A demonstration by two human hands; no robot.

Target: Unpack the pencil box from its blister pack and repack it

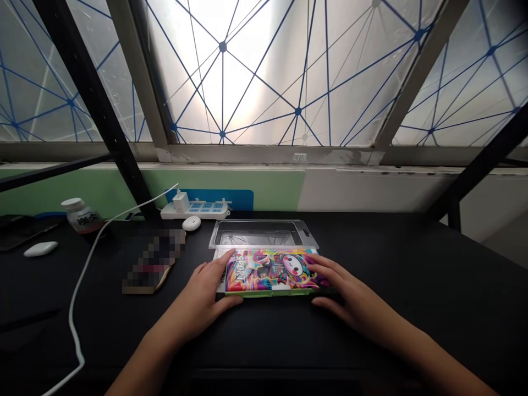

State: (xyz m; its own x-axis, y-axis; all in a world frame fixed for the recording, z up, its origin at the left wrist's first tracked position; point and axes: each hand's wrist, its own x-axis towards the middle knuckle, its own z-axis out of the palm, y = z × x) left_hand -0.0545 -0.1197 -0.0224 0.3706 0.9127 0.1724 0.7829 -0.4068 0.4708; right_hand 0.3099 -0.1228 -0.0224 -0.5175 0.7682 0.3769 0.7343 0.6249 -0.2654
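Note:
A flat, brightly printed box (268, 270) with a white cartoon face and a green front edge lies on the black table in front of me. My left hand (210, 289) holds its left end, fingers along the side and thumb at the front edge. At the right end, my right hand (336, 286) grips the box with fingers over the printed top and thumb by the front corner. Just behind the box lies a clear plastic tray (307, 237), its rim close to the box's back edge. White card shows under the box's left end.
To the left lie a pixelated flat object (154, 264), a white round case (191, 223), a white mouse-like object (40, 249) and a bottle (80, 217). A white cable (78, 291) runs past them. A power strip (206, 209) stands at the wall below the window.

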